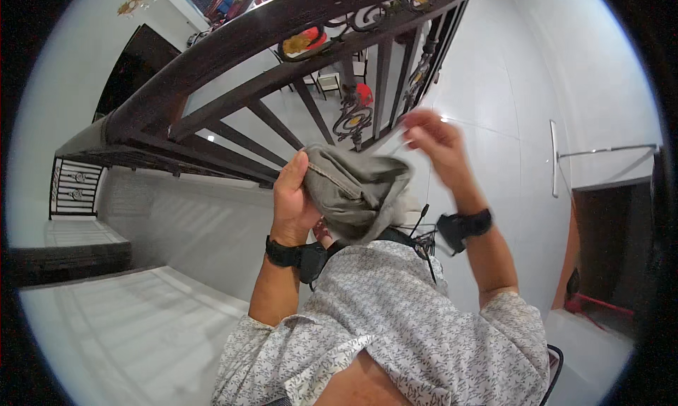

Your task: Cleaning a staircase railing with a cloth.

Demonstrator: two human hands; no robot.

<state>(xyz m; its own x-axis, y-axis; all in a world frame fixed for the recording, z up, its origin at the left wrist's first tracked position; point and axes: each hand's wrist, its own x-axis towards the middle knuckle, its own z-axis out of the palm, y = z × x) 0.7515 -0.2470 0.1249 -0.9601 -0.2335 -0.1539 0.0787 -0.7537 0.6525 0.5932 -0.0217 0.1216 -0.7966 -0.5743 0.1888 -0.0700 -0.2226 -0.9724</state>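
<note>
A grey-green cloth garment (349, 194) with a pale stitched seam is bunched up in front of my chest. My left hand (295, 191) grips its left side, thumb on top near the seam. My right hand (437, 141) is raised to the right of the cloth and apart from it, its fingertips drawn together. It is blurred. A thin, faint strand seems to run from the cloth toward these fingertips, but whether they hold it is unclear. Black bands with box-like modules are on both wrists.
A dark wooden railing (222, 40) with scrolled metal ornaments stands directly ahead. Through its bars a lower floor shows, with chairs (329, 82) and red objects. Pale tiled floor (476, 104) lies to the right. A metal rack (609, 151) and dark doorway (614, 236) stand farther right.
</note>
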